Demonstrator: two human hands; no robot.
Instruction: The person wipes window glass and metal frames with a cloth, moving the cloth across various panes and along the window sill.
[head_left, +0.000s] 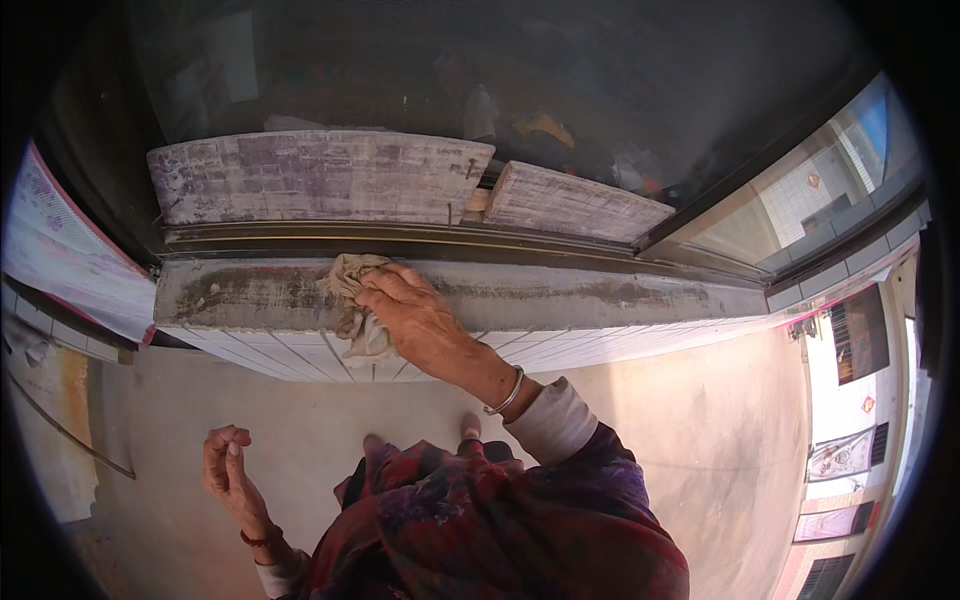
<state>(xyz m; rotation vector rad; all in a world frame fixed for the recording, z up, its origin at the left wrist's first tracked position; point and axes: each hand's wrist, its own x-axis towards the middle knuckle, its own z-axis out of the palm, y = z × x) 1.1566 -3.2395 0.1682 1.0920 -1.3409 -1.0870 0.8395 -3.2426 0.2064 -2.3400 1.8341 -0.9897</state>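
Note:
My right hand (420, 311) grips a crumpled beige cloth (351, 281) and presses it on the concrete window sill (510, 300). Part of the cloth hangs over the sill's front edge against the white tiles (285, 352). Dark, dirty streaks run along the sill on both sides of the cloth. My left hand (229, 469) is held away from the wall at the lower left, with curled fingers and the thumb near the fingertips; nothing shows in it.
Behind the sill lies a metal window track (375, 238). Beyond it stand a long patterned board (322, 176) and a shorter board (577, 204). A window pane (780, 195) is at the right, a patterned sheet (75, 240) at the left. My feet are on the concrete floor (300, 405).

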